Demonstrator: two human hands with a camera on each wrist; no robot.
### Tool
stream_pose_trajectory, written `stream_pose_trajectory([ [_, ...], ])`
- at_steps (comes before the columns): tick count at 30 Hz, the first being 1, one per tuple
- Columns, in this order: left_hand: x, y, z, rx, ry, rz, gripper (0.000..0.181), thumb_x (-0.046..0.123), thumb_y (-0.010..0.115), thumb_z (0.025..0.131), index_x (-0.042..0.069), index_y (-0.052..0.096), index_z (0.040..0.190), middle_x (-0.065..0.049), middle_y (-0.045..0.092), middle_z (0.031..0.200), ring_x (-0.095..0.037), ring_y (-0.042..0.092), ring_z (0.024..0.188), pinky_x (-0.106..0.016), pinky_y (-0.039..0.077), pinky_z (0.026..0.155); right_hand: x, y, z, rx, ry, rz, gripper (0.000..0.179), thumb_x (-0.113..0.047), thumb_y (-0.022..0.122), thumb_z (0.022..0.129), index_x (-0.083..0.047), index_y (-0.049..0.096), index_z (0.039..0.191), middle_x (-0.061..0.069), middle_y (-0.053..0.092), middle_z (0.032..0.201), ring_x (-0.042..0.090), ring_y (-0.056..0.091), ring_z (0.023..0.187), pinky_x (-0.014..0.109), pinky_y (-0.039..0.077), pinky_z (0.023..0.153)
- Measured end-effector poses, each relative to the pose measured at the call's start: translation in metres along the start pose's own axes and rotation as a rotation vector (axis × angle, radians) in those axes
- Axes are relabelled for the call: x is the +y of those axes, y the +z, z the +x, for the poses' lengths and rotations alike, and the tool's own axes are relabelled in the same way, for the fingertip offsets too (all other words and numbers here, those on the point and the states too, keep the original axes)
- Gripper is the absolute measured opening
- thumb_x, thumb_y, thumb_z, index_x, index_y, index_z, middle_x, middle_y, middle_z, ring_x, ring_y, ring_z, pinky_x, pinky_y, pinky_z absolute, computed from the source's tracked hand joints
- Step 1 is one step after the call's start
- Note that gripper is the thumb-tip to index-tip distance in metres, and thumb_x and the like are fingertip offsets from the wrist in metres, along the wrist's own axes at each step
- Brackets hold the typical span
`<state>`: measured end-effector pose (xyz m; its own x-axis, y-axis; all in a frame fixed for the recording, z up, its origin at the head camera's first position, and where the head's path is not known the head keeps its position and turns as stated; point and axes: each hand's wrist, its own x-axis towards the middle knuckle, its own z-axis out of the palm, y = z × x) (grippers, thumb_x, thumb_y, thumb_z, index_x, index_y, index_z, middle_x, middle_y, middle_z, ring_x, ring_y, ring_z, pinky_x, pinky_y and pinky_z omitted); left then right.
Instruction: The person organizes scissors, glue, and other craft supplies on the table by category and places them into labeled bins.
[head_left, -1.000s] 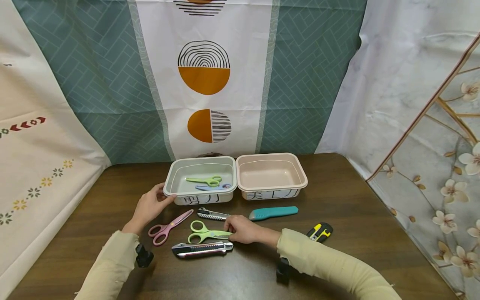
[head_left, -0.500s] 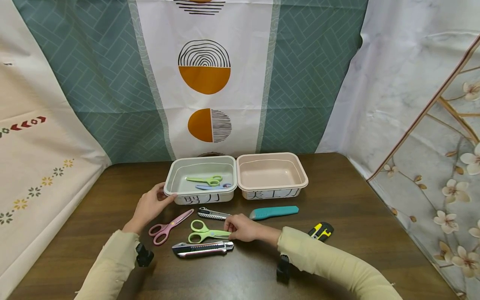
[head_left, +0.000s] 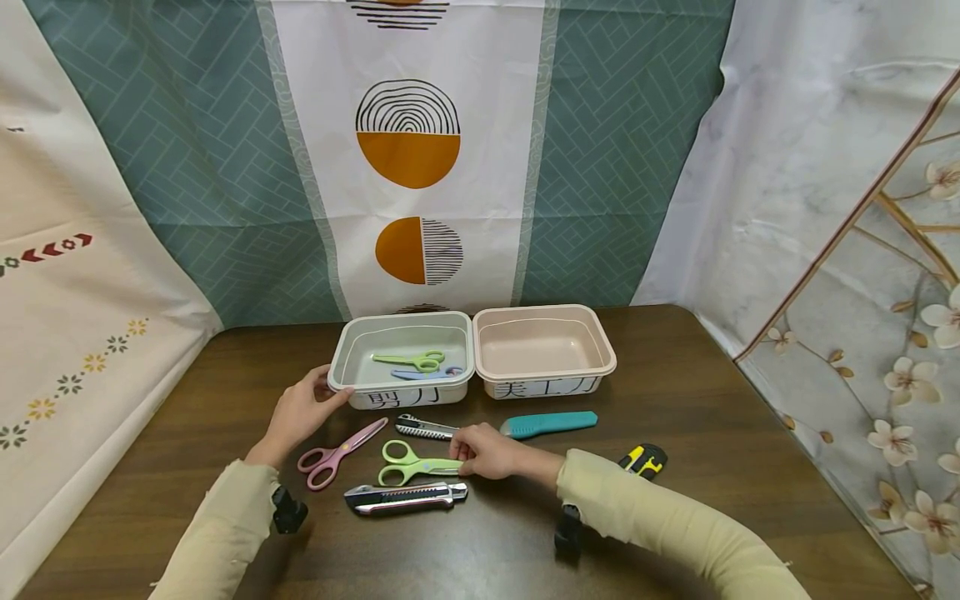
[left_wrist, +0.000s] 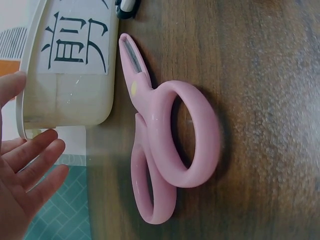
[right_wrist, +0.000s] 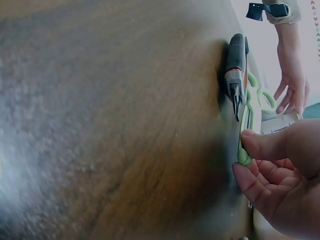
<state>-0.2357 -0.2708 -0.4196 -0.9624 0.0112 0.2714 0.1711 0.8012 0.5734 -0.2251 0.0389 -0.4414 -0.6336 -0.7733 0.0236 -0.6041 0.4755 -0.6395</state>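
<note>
My left hand [head_left: 298, 414] holds the left front corner of a pale grey-green plastic box [head_left: 402, 392], thumb on the front rim and fingers at the end wall. Inside lie green scissors [head_left: 420, 362] and blue scissors [head_left: 427, 374]. My right hand [head_left: 487, 451] pinches the blade end of another pair of light green scissors [head_left: 408, 465], between thumb and fingers in the right wrist view. Pink scissors [left_wrist: 162, 130] lie beside the box near my left hand. A black and silver utility knife [head_left: 405, 498] lies just in front of the green scissors.
A pink-beige box [head_left: 543, 350] adjoins the grey-green one; both carry written labels. A slim utility knife [head_left: 423, 427], partly hidden by my right hand, and a teal cutter [head_left: 549, 423] lie before them. A yellow-black cutter [head_left: 645, 459] lies by my right sleeve. Curtains surround the wooden table [head_left: 675, 367].
My right hand has shifted slightly away from me and to the right, and the pinched green scissors have moved a little with it. The left hand stays on the box corner.
</note>
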Motion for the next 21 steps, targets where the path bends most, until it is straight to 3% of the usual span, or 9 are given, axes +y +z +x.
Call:
stream_pose_trajectory([
  [21,0.0,0.001,-0.001,0.0,-0.003,-0.005,0.059,0.036,0.063,0.083,-0.003,0.046,0.125,-0.022,0.062,0.103,-0.033,0.06,0.091,-0.05,0.045,0.078,-0.008,-0.025,0.003,0.03,-0.041,-0.048,0.015,0.003,0.07,0.073,-0.003,0.06,0.081,-0.001,0.055,0.068,0.002,0.048,0.063,0.016,0.041,0.06],
])
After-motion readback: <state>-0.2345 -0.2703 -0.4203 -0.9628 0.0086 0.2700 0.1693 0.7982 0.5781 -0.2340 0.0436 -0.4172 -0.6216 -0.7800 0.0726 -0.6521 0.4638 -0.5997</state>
